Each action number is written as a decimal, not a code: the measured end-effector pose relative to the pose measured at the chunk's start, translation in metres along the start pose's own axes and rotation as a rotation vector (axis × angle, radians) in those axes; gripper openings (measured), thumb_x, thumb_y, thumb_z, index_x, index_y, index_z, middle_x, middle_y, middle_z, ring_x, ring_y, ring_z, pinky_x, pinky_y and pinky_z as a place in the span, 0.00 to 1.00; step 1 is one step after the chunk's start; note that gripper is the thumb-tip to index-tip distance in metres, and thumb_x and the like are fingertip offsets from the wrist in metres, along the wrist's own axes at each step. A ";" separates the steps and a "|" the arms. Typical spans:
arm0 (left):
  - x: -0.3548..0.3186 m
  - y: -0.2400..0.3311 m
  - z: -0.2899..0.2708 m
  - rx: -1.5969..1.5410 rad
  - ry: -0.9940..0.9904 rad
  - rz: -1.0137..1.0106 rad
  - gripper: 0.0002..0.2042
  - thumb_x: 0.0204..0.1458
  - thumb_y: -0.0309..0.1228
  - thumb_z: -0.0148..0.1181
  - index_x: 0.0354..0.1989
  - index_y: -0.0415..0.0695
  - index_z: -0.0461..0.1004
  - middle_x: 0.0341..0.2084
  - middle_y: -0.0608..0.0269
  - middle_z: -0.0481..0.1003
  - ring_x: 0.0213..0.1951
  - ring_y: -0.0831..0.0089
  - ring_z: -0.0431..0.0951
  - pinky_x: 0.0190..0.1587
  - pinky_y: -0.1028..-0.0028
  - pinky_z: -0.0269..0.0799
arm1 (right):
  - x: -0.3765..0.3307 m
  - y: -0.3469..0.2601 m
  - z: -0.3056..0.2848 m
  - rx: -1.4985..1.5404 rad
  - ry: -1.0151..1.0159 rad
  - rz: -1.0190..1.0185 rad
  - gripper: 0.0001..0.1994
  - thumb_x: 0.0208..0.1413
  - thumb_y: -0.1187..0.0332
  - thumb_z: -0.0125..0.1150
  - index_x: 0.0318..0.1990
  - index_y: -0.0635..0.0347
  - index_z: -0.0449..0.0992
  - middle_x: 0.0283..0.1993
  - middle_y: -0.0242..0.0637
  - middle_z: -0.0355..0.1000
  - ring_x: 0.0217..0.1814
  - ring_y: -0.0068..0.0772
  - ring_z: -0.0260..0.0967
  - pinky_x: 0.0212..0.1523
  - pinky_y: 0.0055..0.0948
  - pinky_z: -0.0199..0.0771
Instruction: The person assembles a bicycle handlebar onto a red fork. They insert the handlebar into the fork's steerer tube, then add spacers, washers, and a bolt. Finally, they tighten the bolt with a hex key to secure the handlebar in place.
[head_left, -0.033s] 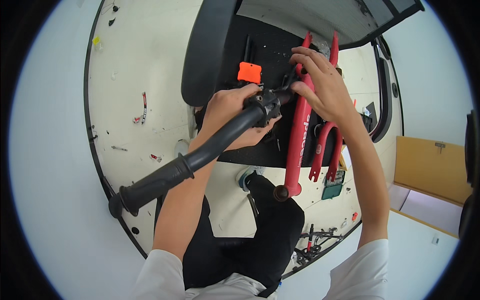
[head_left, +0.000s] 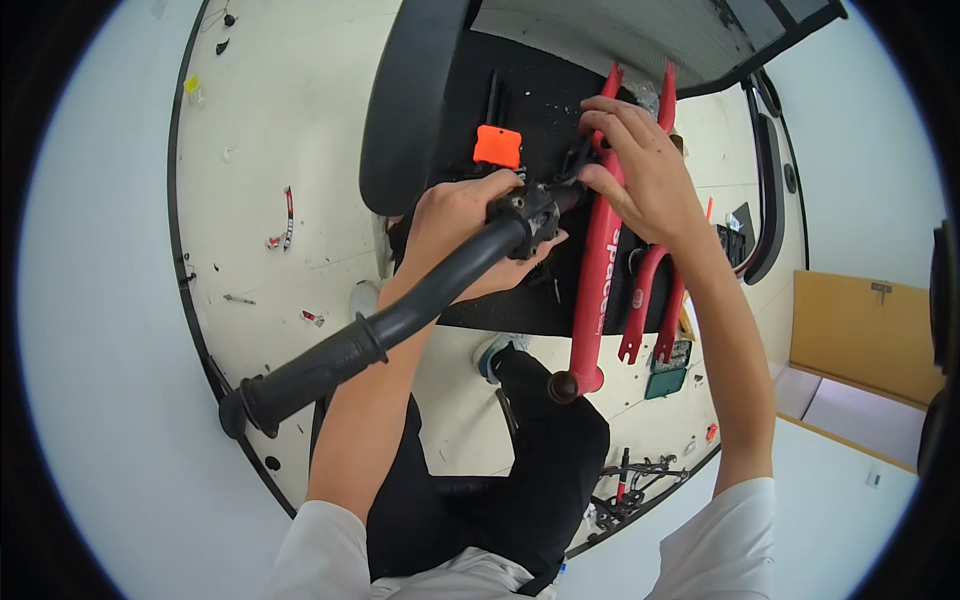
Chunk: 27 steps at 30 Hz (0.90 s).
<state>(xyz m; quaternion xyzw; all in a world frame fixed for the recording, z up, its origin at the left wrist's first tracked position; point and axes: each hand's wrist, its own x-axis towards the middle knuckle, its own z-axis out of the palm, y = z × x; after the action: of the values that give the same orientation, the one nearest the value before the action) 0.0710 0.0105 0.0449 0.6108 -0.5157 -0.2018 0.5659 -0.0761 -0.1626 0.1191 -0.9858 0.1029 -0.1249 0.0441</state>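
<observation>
A black bicycle handlebar (head_left: 430, 280) runs slantwise from a rubber grip at the lower left up to a stem clamp (head_left: 533, 215). My left hand (head_left: 465, 220) is closed around it at the clamp, thumb on top and fingers underneath. Beyond the clamp, a red bicycle frame (head_left: 592, 290) lies on the black chair seat (head_left: 480, 312). My right hand (head_left: 645, 165) curves over the upper end of its tube, fingers and thumb bent toward dark parts on the left; what lies between them is partly hidden. A red fork (head_left: 640, 310) rests right of the tube.
An orange block-shaped piece (head_left: 497, 147) lies on the seat beside a dark armrest (head_left: 405, 110). The mesh backrest (head_left: 590, 35) rises behind. On the floor are a green case (head_left: 665, 380), dark bicycle parts (head_left: 640, 485) and several small scraps. A wooden cabinet door (head_left: 865, 330) hangs open at right.
Hands, handlebar and frame keep nearly the same places; the view has shifted very slightly.
</observation>
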 end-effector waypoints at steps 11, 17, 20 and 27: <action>0.003 -0.009 0.018 -0.073 0.103 -0.182 0.15 0.40 0.38 0.78 0.27 0.41 0.80 0.19 0.66 0.79 0.23 0.76 0.79 0.30 0.76 0.74 | -0.001 0.010 0.047 0.001 0.079 0.114 0.14 0.60 0.59 0.61 0.37 0.64 0.76 0.33 0.44 0.74 0.39 0.49 0.71 0.41 0.41 0.72; 0.005 -0.009 0.025 -0.001 0.009 -0.180 0.14 0.43 0.40 0.75 0.26 0.43 0.80 0.20 0.65 0.79 0.24 0.71 0.79 0.31 0.73 0.74 | -0.021 -0.003 0.063 0.183 0.205 0.312 0.12 0.62 0.62 0.58 0.34 0.62 0.76 0.30 0.43 0.73 0.37 0.49 0.71 0.37 0.43 0.70; 0.004 -0.006 0.023 -0.006 -0.024 -0.302 0.15 0.44 0.44 0.73 0.26 0.44 0.80 0.20 0.66 0.80 0.25 0.70 0.81 0.30 0.72 0.74 | -0.018 -0.004 0.067 0.183 0.215 0.310 0.12 0.63 0.61 0.58 0.34 0.63 0.76 0.30 0.43 0.73 0.36 0.49 0.71 0.37 0.43 0.70; 0.000 -0.006 0.034 0.002 0.080 -0.229 0.14 0.43 0.42 0.74 0.25 0.44 0.80 0.20 0.65 0.80 0.24 0.70 0.81 0.29 0.72 0.74 | -0.024 -0.005 0.056 0.103 0.121 0.346 0.16 0.62 0.58 0.60 0.29 0.62 0.77 0.25 0.44 0.71 0.31 0.49 0.70 0.33 0.44 0.69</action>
<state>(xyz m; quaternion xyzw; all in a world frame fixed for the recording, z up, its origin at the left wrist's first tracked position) 0.0456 -0.0069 0.0299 0.6739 -0.4199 -0.2401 0.5585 -0.0839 -0.1494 0.0602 -0.9406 0.2667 -0.1795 0.1093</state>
